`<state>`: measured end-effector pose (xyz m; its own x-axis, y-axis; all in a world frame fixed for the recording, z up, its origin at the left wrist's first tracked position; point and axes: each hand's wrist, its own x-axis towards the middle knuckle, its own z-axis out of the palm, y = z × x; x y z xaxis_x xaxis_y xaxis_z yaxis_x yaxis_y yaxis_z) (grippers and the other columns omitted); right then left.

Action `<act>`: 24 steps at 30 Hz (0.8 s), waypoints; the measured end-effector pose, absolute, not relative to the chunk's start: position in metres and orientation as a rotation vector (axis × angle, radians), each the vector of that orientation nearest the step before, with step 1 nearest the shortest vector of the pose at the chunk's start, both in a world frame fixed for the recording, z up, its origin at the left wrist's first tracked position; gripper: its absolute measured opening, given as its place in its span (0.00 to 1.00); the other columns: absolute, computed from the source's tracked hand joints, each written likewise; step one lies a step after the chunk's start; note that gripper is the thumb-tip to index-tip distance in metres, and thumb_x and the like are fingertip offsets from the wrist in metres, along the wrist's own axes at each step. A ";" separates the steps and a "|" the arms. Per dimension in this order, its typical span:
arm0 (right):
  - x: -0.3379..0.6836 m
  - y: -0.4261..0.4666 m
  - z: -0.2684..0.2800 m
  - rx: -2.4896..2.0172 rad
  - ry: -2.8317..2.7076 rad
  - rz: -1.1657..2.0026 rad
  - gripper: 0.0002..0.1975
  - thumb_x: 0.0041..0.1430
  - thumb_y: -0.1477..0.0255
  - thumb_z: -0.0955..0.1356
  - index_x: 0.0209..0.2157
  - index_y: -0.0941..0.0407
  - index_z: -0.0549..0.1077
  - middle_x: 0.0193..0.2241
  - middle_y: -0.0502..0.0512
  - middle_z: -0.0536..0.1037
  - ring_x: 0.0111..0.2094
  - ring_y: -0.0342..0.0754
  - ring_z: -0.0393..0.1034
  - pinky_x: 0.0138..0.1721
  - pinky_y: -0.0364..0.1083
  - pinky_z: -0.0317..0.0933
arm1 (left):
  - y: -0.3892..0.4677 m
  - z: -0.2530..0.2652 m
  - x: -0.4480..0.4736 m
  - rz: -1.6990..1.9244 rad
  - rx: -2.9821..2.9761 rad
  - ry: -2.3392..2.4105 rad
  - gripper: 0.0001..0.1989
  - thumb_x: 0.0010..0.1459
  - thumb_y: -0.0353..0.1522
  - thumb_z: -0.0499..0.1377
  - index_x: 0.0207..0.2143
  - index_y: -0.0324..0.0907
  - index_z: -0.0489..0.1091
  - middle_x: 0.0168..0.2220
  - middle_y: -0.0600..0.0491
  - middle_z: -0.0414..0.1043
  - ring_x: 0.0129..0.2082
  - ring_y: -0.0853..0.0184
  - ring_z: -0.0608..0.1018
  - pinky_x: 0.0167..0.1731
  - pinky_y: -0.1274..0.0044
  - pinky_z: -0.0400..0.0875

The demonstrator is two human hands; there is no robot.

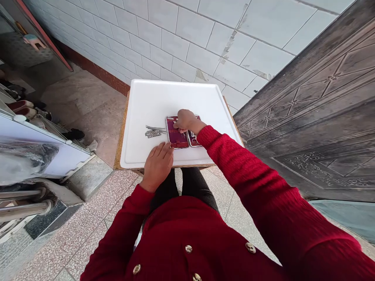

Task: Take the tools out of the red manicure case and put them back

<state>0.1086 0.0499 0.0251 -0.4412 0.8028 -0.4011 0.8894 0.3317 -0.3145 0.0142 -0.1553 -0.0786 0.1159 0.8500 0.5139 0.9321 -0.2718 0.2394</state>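
Maroon-lined, likely light and stiff: found case point(177, 139) open near front edge of worktop point(175, 95); best held by its sides. Cannot tell grip of right hand point(186, 120), bunched over case. Noted left hand point(159, 162) released, at front edge.

Shoes point(25, 112) and embossed door point(328, 128) suggest a home.

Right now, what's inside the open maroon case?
A looped tool, likely scissors, shows in its right half. The right hand covers part of the case; what lies beneath is hidden.
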 end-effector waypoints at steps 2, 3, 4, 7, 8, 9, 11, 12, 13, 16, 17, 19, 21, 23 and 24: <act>0.111 0.048 0.025 1.659 2.358 -0.833 0.07 0.61 0.77 0.70 0.35 0.62 0.83 0.25 0.59 0.84 0.31 0.54 0.83 0.39 0.47 0.77 | -0.155 -0.078 0.014 -0.860 -2.234 -1.791 0.17 0.73 0.29 0.52 0.58 0.40 0.75 0.61 0.43 0.78 0.65 0.53 0.76 0.62 0.57 0.73; 0.112 0.047 0.026 1.692 2.338 -0.860 0.07 0.62 0.77 0.70 0.34 0.62 0.83 0.25 0.59 0.85 0.31 0.54 0.83 0.38 0.47 0.77 | -0.155 -0.078 0.014 -0.857 -2.232 -1.785 0.17 0.73 0.29 0.52 0.58 0.40 0.75 0.61 0.43 0.78 0.64 0.52 0.77 0.62 0.58 0.73; 0.113 0.046 0.026 1.693 2.344 -0.874 0.07 0.62 0.78 0.70 0.34 0.62 0.83 0.26 0.59 0.85 0.32 0.54 0.83 0.37 0.46 0.77 | -0.155 -0.078 0.014 -0.856 -2.230 -1.781 0.17 0.73 0.29 0.52 0.58 0.39 0.75 0.61 0.43 0.78 0.64 0.52 0.77 0.62 0.58 0.73; 0.110 0.048 0.027 1.671 2.374 -0.904 0.08 0.62 0.78 0.70 0.31 0.62 0.83 0.28 0.60 0.86 0.33 0.54 0.84 0.36 0.45 0.77 | -0.155 -0.078 0.014 -0.865 -2.234 -1.789 0.17 0.73 0.28 0.52 0.58 0.40 0.75 0.61 0.42 0.78 0.65 0.52 0.76 0.62 0.57 0.73; 0.109 0.049 0.027 1.665 2.375 -0.914 0.08 0.62 0.78 0.70 0.30 0.62 0.82 0.28 0.60 0.86 0.33 0.54 0.84 0.37 0.45 0.77 | -0.155 -0.078 0.014 -0.868 -2.236 -1.796 0.17 0.72 0.28 0.53 0.58 0.41 0.75 0.61 0.42 0.78 0.65 0.52 0.76 0.62 0.57 0.73; 0.107 0.051 0.027 1.661 2.373 -0.924 0.09 0.63 0.78 0.70 0.29 0.62 0.82 0.28 0.60 0.86 0.34 0.54 0.84 0.37 0.45 0.77 | -0.155 -0.078 0.014 -0.869 -2.235 -1.801 0.17 0.72 0.28 0.53 0.58 0.41 0.75 0.61 0.42 0.78 0.65 0.52 0.76 0.62 0.57 0.73; 0.104 0.054 0.029 1.649 2.366 -0.946 0.10 0.63 0.78 0.71 0.27 0.61 0.80 0.27 0.58 0.86 0.33 0.52 0.84 0.37 0.44 0.76 | -0.155 -0.079 0.014 -0.867 -2.228 -1.798 0.17 0.72 0.28 0.53 0.58 0.41 0.75 0.61 0.42 0.78 0.64 0.52 0.77 0.62 0.57 0.73; 0.102 0.056 0.030 1.639 2.368 -0.960 0.11 0.63 0.78 0.71 0.26 0.60 0.79 0.26 0.57 0.85 0.33 0.51 0.84 0.36 0.43 0.76 | -0.156 -0.078 0.014 -0.863 -2.223 -1.795 0.17 0.72 0.28 0.53 0.57 0.40 0.76 0.61 0.42 0.78 0.64 0.52 0.77 0.61 0.57 0.74; 0.101 0.057 0.031 1.625 2.376 -0.979 0.12 0.64 0.78 0.71 0.25 0.60 0.78 0.25 0.56 0.85 0.32 0.50 0.83 0.35 0.43 0.76 | -0.156 -0.078 0.014 -0.858 -2.221 -1.793 0.17 0.72 0.28 0.53 0.57 0.40 0.76 0.61 0.42 0.78 0.64 0.52 0.77 0.61 0.57 0.74; 0.098 0.061 0.035 1.572 2.416 -1.017 0.14 0.66 0.77 0.71 0.24 0.59 0.76 0.23 0.54 0.84 0.29 0.46 0.81 0.32 0.41 0.75 | -0.157 -0.078 0.014 -0.849 -2.235 -1.803 0.18 0.72 0.28 0.53 0.58 0.41 0.75 0.62 0.43 0.77 0.65 0.52 0.76 0.62 0.57 0.73; 0.098 0.063 0.035 1.548 2.431 -1.018 0.14 0.66 0.77 0.71 0.24 0.59 0.75 0.23 0.54 0.83 0.27 0.45 0.80 0.31 0.41 0.75 | -0.158 -0.077 0.014 -0.848 -2.242 -1.807 0.18 0.72 0.28 0.53 0.59 0.41 0.75 0.62 0.43 0.77 0.65 0.51 0.76 0.62 0.57 0.73; 0.096 0.065 0.035 1.505 2.451 -0.996 0.13 0.66 0.77 0.71 0.25 0.59 0.75 0.25 0.55 0.84 0.26 0.44 0.79 0.30 0.40 0.74 | -0.158 -0.077 0.014 -0.850 -2.245 -1.807 0.18 0.72 0.28 0.53 0.59 0.41 0.75 0.63 0.42 0.76 0.65 0.51 0.76 0.62 0.57 0.73; 0.092 0.067 0.035 1.456 2.492 -0.950 0.11 0.65 0.77 0.71 0.26 0.60 0.76 0.29 0.57 0.86 0.26 0.44 0.79 0.30 0.40 0.74 | -0.158 -0.077 0.013 -0.850 -2.234 -1.797 0.17 0.72 0.28 0.53 0.58 0.41 0.75 0.62 0.42 0.77 0.65 0.51 0.76 0.62 0.57 0.74; 0.086 0.069 0.035 1.388 2.568 -0.880 0.07 0.63 0.78 0.71 0.29 0.61 0.78 0.31 0.59 0.86 0.28 0.46 0.81 0.32 0.41 0.74 | -0.158 -0.078 0.014 -0.848 -2.222 -1.783 0.17 0.72 0.28 0.53 0.58 0.40 0.75 0.62 0.42 0.77 0.64 0.52 0.77 0.61 0.58 0.74; 0.081 0.069 0.035 1.342 2.612 -0.833 0.06 0.62 0.78 0.71 0.31 0.61 0.80 0.32 0.59 0.87 0.30 0.48 0.81 0.34 0.42 0.74 | -0.158 -0.078 0.014 -0.847 -2.219 -1.781 0.17 0.72 0.28 0.54 0.58 0.39 0.76 0.62 0.42 0.77 0.64 0.52 0.77 0.61 0.58 0.74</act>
